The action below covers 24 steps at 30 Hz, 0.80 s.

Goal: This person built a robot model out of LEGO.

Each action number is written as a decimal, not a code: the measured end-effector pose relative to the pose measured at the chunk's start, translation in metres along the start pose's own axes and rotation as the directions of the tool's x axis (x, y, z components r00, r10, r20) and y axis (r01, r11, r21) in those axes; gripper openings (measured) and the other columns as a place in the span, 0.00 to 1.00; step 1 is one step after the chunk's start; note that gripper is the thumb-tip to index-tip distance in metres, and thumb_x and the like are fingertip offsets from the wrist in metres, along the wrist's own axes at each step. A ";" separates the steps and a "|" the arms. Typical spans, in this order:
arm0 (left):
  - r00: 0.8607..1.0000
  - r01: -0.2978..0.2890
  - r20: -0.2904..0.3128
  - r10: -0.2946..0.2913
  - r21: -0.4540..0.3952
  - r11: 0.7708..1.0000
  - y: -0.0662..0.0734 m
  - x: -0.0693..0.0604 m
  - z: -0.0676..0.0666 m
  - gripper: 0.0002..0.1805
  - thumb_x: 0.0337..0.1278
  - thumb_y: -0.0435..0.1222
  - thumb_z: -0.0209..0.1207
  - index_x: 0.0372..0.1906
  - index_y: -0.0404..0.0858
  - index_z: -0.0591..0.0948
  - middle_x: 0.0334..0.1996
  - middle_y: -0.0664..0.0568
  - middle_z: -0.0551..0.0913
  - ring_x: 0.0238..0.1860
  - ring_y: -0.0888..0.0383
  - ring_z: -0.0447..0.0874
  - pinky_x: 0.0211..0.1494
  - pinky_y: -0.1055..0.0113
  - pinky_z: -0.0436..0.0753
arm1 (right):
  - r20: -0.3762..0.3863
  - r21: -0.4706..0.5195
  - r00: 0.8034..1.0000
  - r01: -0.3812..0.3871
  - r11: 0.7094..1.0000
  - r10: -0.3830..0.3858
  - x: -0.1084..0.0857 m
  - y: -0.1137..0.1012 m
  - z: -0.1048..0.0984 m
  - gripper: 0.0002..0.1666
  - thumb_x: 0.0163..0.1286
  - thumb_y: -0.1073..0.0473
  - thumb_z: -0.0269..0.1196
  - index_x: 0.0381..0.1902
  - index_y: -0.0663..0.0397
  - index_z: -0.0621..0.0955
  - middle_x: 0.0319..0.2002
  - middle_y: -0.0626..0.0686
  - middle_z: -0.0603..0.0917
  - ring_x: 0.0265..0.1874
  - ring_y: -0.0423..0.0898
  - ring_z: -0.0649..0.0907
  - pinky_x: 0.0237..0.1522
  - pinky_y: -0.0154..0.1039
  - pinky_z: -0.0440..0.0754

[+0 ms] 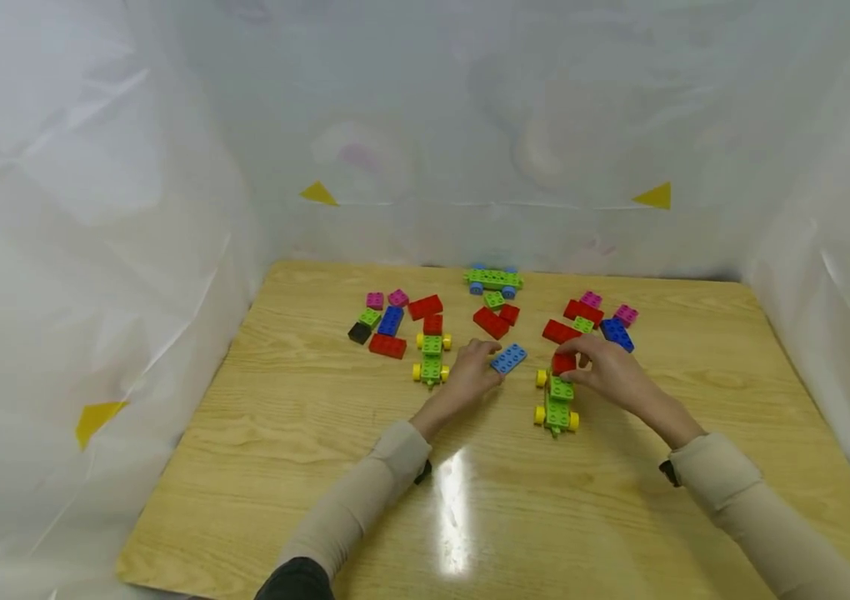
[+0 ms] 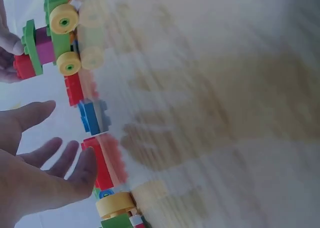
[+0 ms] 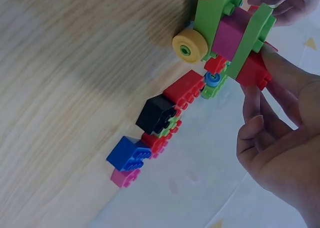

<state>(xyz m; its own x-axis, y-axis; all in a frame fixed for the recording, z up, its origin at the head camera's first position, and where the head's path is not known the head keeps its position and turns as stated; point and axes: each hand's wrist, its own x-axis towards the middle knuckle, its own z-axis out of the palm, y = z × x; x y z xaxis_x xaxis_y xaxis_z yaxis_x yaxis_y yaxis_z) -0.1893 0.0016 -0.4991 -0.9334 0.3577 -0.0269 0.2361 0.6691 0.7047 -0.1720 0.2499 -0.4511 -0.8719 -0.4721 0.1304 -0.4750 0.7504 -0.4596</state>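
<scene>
My right hand (image 1: 605, 367) pinches a small red brick (image 3: 254, 71) between thumb and fingers. That brick sits against a flat green piece (image 3: 252, 40), stacked over a magenta brick (image 3: 233, 33) on a green car base with yellow wheels (image 3: 190, 46). My left hand (image 1: 472, 372) is beside a light blue brick (image 1: 509, 358), its fingers spread and relaxed in the left wrist view; whether they touch the brick, I cannot tell. Left of that hand stands a second green car base (image 1: 431, 372) with yellow wheels, a red brick (image 1: 432, 324) just behind it.
A green car base with blue wheels (image 1: 493, 280) stands at the table's back edge. Loose bricks lie in groups, including a black brick (image 1: 359, 332) and dark blue brick (image 1: 391, 321) on the left, and another dark blue brick (image 1: 617, 334) on the right. White sheeting surrounds the wooden table (image 1: 282, 450).
</scene>
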 end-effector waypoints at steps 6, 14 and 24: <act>1.000 0.025 -0.019 -0.024 0.061 0.998 -0.001 0.006 0.009 0.30 0.57 0.40 0.66 0.63 0.36 0.72 0.54 0.46 0.75 0.53 0.53 0.73 0.53 0.65 0.75 | -0.020 -0.032 1.000 -0.020 0.999 0.019 0.006 0.009 -0.004 0.18 0.60 0.64 0.70 0.48 0.60 0.83 0.37 0.54 0.83 0.29 0.45 0.76 0.29 0.41 0.75; 0.996 0.083 -0.025 -0.081 0.119 0.989 0.000 0.013 0.019 0.31 0.56 0.44 0.67 0.63 0.38 0.73 0.55 0.48 0.74 0.54 0.52 0.71 0.51 0.63 0.75 | -0.033 -0.084 0.999 -0.026 0.996 0.024 0.014 0.021 -0.006 0.19 0.60 0.64 0.70 0.50 0.62 0.82 0.37 0.56 0.83 0.30 0.47 0.78 0.30 0.44 0.78; 0.997 0.079 -0.036 -0.074 0.194 0.978 -0.003 0.022 0.021 0.23 0.55 0.36 0.66 0.57 0.39 0.77 0.49 0.50 0.75 0.48 0.54 0.71 0.41 0.67 0.74 | -0.047 -0.123 0.999 -0.031 0.992 0.026 0.021 0.027 -0.010 0.22 0.60 0.63 0.70 0.52 0.63 0.81 0.40 0.60 0.82 0.29 0.49 0.79 0.26 0.44 0.78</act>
<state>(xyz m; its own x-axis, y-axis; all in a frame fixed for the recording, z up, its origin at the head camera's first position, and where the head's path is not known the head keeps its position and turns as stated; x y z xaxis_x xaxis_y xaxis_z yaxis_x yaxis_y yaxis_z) -0.2047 0.0208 -0.5168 -0.9575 0.2836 -0.0529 0.2092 0.8088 0.5496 -0.2048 0.2651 -0.4515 -0.8885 -0.4304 0.1593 -0.4584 0.8161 -0.3520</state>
